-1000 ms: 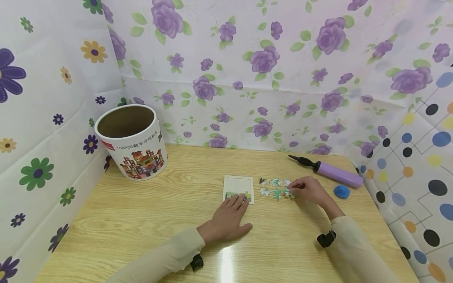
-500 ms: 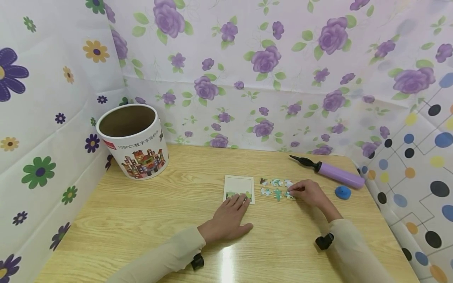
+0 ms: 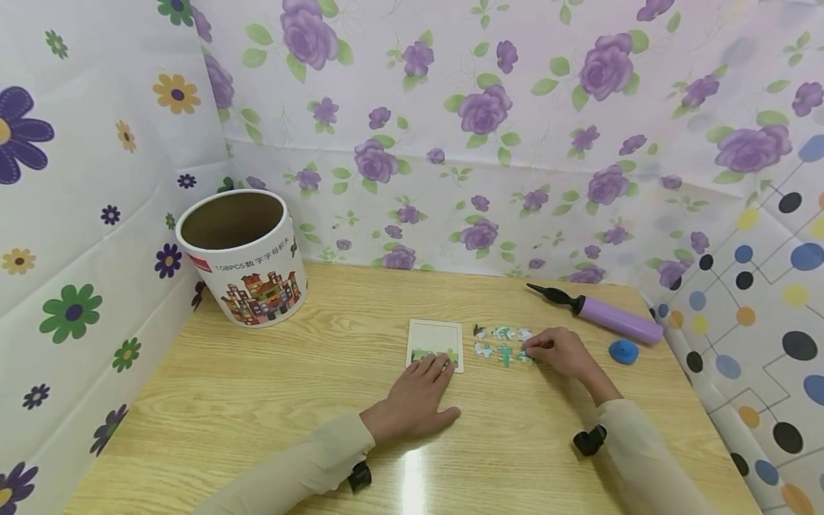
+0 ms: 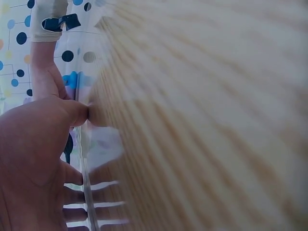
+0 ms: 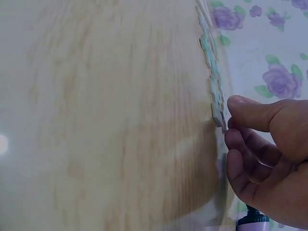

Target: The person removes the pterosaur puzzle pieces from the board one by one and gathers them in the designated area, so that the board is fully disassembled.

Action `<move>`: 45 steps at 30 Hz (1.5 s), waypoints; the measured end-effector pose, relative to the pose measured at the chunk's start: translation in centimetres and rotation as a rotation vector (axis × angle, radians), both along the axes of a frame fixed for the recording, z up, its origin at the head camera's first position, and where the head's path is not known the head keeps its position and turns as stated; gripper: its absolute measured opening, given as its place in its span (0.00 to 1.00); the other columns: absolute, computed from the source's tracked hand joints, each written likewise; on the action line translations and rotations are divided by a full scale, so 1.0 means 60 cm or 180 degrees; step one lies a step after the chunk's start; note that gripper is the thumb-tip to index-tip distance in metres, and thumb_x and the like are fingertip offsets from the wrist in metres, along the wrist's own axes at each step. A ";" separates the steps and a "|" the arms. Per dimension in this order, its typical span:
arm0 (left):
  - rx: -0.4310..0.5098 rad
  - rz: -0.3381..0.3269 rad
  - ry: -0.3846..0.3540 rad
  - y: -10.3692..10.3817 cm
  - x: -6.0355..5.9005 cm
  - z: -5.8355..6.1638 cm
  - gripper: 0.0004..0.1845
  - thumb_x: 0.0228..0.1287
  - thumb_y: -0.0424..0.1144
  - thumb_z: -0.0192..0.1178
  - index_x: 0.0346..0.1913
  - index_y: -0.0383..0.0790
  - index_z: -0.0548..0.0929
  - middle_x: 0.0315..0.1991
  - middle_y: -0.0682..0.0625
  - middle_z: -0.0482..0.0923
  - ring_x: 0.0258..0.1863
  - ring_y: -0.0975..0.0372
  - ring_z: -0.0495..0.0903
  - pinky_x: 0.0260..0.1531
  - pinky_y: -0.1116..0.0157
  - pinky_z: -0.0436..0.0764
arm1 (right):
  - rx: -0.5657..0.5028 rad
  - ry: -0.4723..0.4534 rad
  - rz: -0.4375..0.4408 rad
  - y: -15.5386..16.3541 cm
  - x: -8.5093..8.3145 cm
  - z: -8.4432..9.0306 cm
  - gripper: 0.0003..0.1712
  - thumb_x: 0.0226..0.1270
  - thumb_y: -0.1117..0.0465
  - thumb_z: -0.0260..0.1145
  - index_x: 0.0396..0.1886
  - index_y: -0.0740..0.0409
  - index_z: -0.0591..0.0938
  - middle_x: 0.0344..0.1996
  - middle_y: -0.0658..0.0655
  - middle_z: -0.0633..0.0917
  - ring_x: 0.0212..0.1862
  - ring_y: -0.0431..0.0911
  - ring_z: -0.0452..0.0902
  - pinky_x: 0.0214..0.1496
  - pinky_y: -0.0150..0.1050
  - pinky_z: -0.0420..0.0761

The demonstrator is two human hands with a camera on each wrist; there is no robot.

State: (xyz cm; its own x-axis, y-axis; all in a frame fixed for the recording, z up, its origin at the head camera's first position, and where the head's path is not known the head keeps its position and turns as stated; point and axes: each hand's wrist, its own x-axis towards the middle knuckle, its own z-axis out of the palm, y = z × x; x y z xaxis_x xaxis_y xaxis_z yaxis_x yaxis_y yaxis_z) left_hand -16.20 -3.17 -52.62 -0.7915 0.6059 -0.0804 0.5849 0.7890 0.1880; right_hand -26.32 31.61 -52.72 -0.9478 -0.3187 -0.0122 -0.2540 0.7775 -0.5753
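My left hand (image 3: 415, 400) lies flat with fingers extended, its fingertips over the lower edge of a small square puzzle tray (image 3: 434, 332). Green jigsaw pieces (image 3: 420, 353) fill the tray's bottom row and are partly covered by those fingers. Right of the tray, several loose jigsaw pieces (image 3: 504, 353) lie in two rows. My right hand (image 3: 563, 354) is at the lower right end of these rows, where its thumb and forefinger pinch the edge of a jigsaw piece (image 3: 526, 355). In the right wrist view, the fingertips meet beside the end of the row of pieces (image 5: 215, 91).
A large white bucket (image 3: 257, 275) with printed toy blocks stands at the back left. A purple hand pump (image 3: 618, 319) with a black nozzle lies at the back right, and a small blue toy (image 3: 623, 351) sits near it. Flowered cloth (image 3: 412, 200) hangs behind the wooden table (image 3: 257, 386).
My right hand has shifted slightly at the lower right jigsaw piece, and its fingers have closed a little over it. The left hand stays on the tray.
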 end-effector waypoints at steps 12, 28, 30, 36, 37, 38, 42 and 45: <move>-0.0046 -0.0045 0.0160 0.000 -0.004 -0.006 0.42 0.76 0.61 0.43 0.81 0.35 0.56 0.81 0.40 0.51 0.80 0.49 0.52 0.76 0.53 0.58 | -0.0218 0.0053 0.0170 -0.050 0.001 0.035 0.18 0.72 0.56 0.69 0.58 0.58 0.86 0.45 0.58 0.89 0.45 0.54 0.86 0.41 0.46 0.85; -0.0013 -0.0016 0.0043 0.008 0.012 -0.004 0.41 0.80 0.61 0.39 0.81 0.35 0.53 0.82 0.40 0.48 0.82 0.51 0.48 0.78 0.53 0.53 | -0.0409 0.0143 0.0538 -0.141 -0.020 0.057 0.19 0.72 0.55 0.69 0.58 0.57 0.86 0.49 0.57 0.89 0.46 0.52 0.86 0.49 0.51 0.85; 0.0031 -0.0004 -0.0057 0.007 0.013 -0.005 0.42 0.80 0.62 0.37 0.82 0.34 0.52 0.83 0.40 0.46 0.82 0.50 0.45 0.78 0.52 0.52 | -0.0423 0.0119 0.0595 -0.152 -0.023 0.057 0.20 0.73 0.54 0.69 0.58 0.58 0.86 0.50 0.57 0.89 0.46 0.51 0.86 0.50 0.51 0.85; 0.0028 -0.0039 -0.0153 0.005 0.015 -0.008 0.43 0.80 0.64 0.36 0.82 0.35 0.49 0.83 0.40 0.42 0.82 0.50 0.43 0.78 0.52 0.51 | -0.0462 0.0079 0.0739 -0.185 -0.029 0.056 0.20 0.73 0.55 0.69 0.59 0.58 0.86 0.50 0.57 0.89 0.47 0.51 0.86 0.51 0.49 0.85; 0.0022 -0.0046 -0.0159 0.004 0.015 -0.008 0.43 0.80 0.64 0.36 0.82 0.35 0.49 0.83 0.40 0.42 0.82 0.50 0.43 0.79 0.52 0.51 | -0.0474 0.0071 0.0773 -0.191 -0.030 0.055 0.20 0.73 0.55 0.69 0.59 0.59 0.86 0.49 0.57 0.89 0.47 0.51 0.86 0.50 0.49 0.85; 0.0019 -0.0051 -0.0161 0.004 0.016 -0.008 0.43 0.80 0.64 0.37 0.82 0.35 0.48 0.83 0.40 0.42 0.82 0.50 0.42 0.79 0.52 0.51 | -0.0486 0.0047 0.0790 -0.197 -0.032 0.055 0.20 0.73 0.55 0.69 0.59 0.59 0.86 0.49 0.57 0.89 0.47 0.51 0.86 0.49 0.48 0.86; -0.0037 -0.0088 -0.0136 0.002 0.018 -0.002 0.43 0.80 0.63 0.38 0.82 0.35 0.49 0.83 0.40 0.42 0.82 0.50 0.43 0.79 0.52 0.51 | -0.0476 -0.0024 0.0884 -0.220 -0.037 0.050 0.20 0.73 0.54 0.69 0.59 0.58 0.86 0.48 0.55 0.89 0.48 0.49 0.86 0.48 0.45 0.86; -0.0099 -0.0109 -0.0098 0.002 0.019 0.000 0.43 0.80 0.63 0.39 0.82 0.35 0.50 0.83 0.40 0.42 0.82 0.51 0.43 0.78 0.52 0.52 | -0.0453 -0.0041 0.0979 -0.239 -0.039 0.047 0.20 0.73 0.54 0.69 0.58 0.57 0.86 0.48 0.54 0.89 0.48 0.49 0.86 0.49 0.45 0.86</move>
